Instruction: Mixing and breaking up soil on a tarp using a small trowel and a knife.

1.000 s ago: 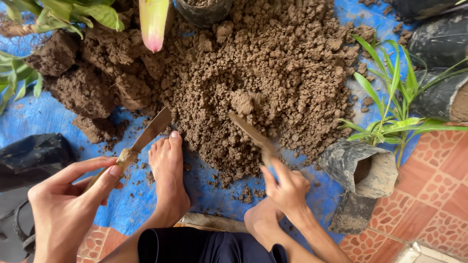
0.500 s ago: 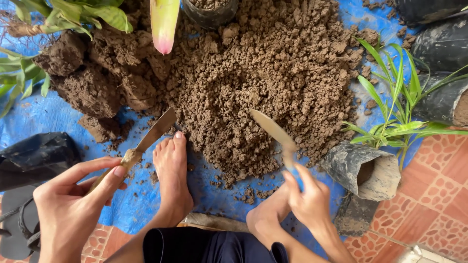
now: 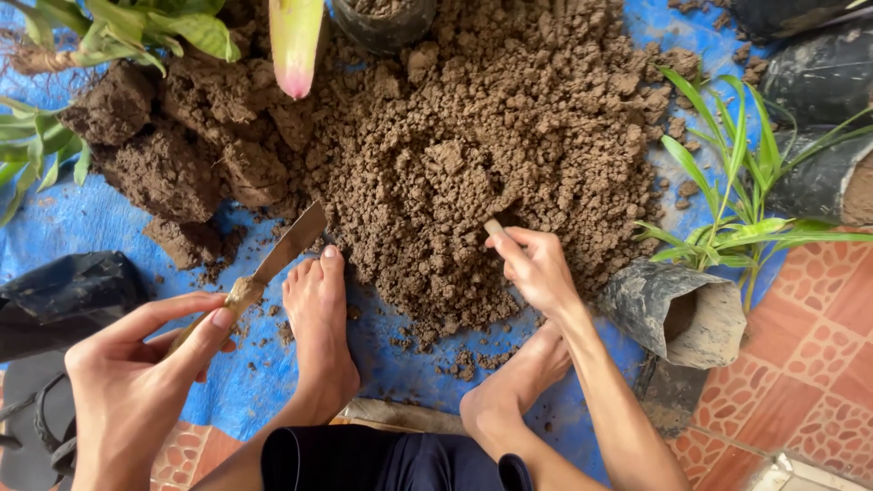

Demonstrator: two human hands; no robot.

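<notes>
A big heap of crumbly brown soil (image 3: pixel 491 118) lies on a blue tarp (image 3: pixel 82 223). My right hand (image 3: pixel 536 268) grips a flat metal tool (image 3: pixel 496 225) whose blade is pushed into the heap, so only the handle end shows. My left hand (image 3: pixel 136 382) holds a second flat, soil-stained blade (image 3: pixel 277 255) by its handle, its tip pointing up toward the heap's near left edge. My bare left foot (image 3: pixel 318 327) rests on the tarp between both hands, and my right foot (image 3: pixel 509 386) lies below the right hand.
Large dark soil clods (image 3: pixel 164 164) sit at the heap's left. An empty black grow bag (image 3: pixel 677 314) lies open at right beside a green plant (image 3: pixel 732 182). More black bags (image 3: pixel 818 82) are at top right, a black bag (image 3: pixel 64 295) at left, leafy plants (image 3: pixel 109 27) at top left, patterned tiles (image 3: pixel 809 364) at lower right.
My right hand moved up and forward from near my foot and drove its blade into the soil heap. The left hand and its blade stayed almost still.
</notes>
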